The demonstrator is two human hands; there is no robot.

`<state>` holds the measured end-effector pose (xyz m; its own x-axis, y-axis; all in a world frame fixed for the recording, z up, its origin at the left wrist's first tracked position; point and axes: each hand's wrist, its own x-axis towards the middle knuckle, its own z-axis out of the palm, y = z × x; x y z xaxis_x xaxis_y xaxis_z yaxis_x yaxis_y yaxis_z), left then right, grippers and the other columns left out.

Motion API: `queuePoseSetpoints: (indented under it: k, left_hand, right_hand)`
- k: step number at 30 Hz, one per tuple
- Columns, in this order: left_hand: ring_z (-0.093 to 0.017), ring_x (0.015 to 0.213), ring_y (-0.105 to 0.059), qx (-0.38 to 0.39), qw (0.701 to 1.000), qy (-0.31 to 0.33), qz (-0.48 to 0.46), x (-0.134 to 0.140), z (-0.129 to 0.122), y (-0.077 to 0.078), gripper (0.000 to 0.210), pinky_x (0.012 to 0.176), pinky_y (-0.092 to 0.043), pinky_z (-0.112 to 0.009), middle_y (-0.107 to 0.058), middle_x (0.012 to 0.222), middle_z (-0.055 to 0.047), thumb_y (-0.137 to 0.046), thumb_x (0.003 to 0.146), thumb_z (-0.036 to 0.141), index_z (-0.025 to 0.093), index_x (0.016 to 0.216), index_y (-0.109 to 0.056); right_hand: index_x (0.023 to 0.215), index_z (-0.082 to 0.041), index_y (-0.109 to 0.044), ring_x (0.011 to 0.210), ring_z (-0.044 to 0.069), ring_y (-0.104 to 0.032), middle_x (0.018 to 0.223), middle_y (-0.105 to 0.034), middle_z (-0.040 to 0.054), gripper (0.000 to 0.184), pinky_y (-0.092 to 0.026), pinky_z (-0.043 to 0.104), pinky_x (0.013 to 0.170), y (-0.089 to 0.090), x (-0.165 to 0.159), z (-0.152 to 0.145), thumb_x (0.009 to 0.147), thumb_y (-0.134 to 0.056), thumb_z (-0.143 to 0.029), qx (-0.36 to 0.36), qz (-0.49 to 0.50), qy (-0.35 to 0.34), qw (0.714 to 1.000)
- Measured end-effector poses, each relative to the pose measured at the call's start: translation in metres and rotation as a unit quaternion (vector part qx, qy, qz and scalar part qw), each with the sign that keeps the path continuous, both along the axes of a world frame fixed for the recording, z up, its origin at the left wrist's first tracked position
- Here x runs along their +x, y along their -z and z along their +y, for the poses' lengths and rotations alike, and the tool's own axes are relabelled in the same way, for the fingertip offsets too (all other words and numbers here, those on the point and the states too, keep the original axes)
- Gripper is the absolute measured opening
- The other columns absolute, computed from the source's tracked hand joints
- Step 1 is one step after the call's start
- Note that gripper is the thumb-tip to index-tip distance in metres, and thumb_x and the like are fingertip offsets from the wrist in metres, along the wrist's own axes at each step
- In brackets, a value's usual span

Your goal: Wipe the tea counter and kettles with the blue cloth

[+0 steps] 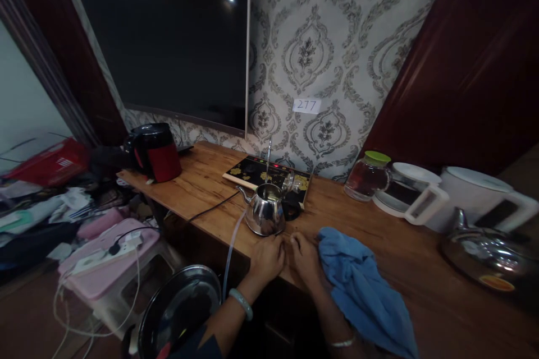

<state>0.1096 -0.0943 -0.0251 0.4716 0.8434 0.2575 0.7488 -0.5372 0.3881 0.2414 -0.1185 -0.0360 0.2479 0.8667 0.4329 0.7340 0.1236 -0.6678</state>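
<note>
My left hand rests at the wooden table's front edge, fingers curled in and nothing visible in them. Beside it, my right hand lies on the wood, also loosely closed, with no object showing. Just beyond both stands a small shiny steel kettle, its top uncovered and its spout to the left. A round black piece shows at the kettle's right. Behind is a black tea stove with gold flowers, a lit red light and an upright metal spout. A crumpled blue cloth lies right of my right hand.
A clear tube hangs over the front edge. Right: a green-lidded glass jug, white-handled pitchers and a larger steel kettle. Left: a red-and-black pot. Below: a dark basin and a pink stool with a power strip.
</note>
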Motion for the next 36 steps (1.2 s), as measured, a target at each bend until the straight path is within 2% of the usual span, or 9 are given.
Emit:
queuePoseSetpoints:
  k: [3,8,15,27,36]
  left_hand:
    - [-0.019,0.091,-0.064,0.001,1.0,-0.001,-0.007,0.0,-0.0003,0.0021,0.024,0.079,-0.044,-0.03,-0.069,0.096,-0.005,-0.045,0.09,0.018,0.022,0.103,-0.065]
    - [-0.019,0.089,-0.064,-0.004,1.0,-0.017,0.003,0.0008,-0.0002,0.0017,0.021,0.078,-0.044,-0.03,-0.069,0.093,-0.006,-0.044,0.091,0.019,0.021,0.094,-0.064]
    - [-0.019,0.089,-0.064,-0.005,1.0,-0.015,0.004,0.0007,-0.0005,0.0019,0.02,0.077,-0.043,-0.03,-0.069,0.093,-0.005,-0.044,0.09,0.018,0.021,0.093,-0.063]
    - [-0.019,0.088,-0.064,-0.001,1.0,-0.024,-0.012,0.0003,-0.0023,0.0039,0.02,0.077,-0.042,-0.03,-0.069,0.091,-0.006,-0.043,0.09,0.018,0.021,0.092,-0.063]
    - [-0.02,0.091,-0.064,0.011,1.0,-0.024,-0.006,0.0006,-0.0047,0.0057,0.022,0.08,-0.045,-0.031,-0.07,0.095,-0.007,-0.043,0.09,0.018,0.02,0.095,-0.065]
  right_hand:
    - [0.075,-0.022,-0.058,0.071,0.018,-0.061,0.074,-0.068,0.0039,0.033,-0.037,0.027,0.069,0.0103,0.0012,0.0002,0.094,-0.035,-0.033,-0.022,-0.06,-0.006,0.998]
    - [0.069,-0.022,-0.059,0.071,0.016,-0.06,0.073,-0.068,0.0033,0.037,-0.033,0.026,0.069,0.007,0.0021,-0.002,0.096,-0.035,-0.03,-0.037,-0.106,-0.024,0.993]
    - [0.069,-0.021,-0.063,0.074,0.017,-0.062,0.075,-0.07,0.0054,0.046,-0.036,0.026,0.071,0.0042,0.0024,-0.003,0.099,-0.031,-0.036,-0.021,-0.076,-0.049,0.996]
    - [0.071,-0.021,-0.066,0.072,0.018,-0.065,0.076,-0.073,0.0056,0.047,-0.037,0.027,0.069,0.0023,0.0002,-0.0026,0.099,-0.031,-0.034,-0.002,-0.121,-0.039,0.992]
    - [0.073,-0.022,-0.069,0.074,0.02,-0.066,0.077,-0.074,0.0067,0.046,-0.04,0.028,0.071,0.0081,0.0036,-0.0041,0.097,-0.033,-0.037,-0.023,-0.147,-0.022,0.989]
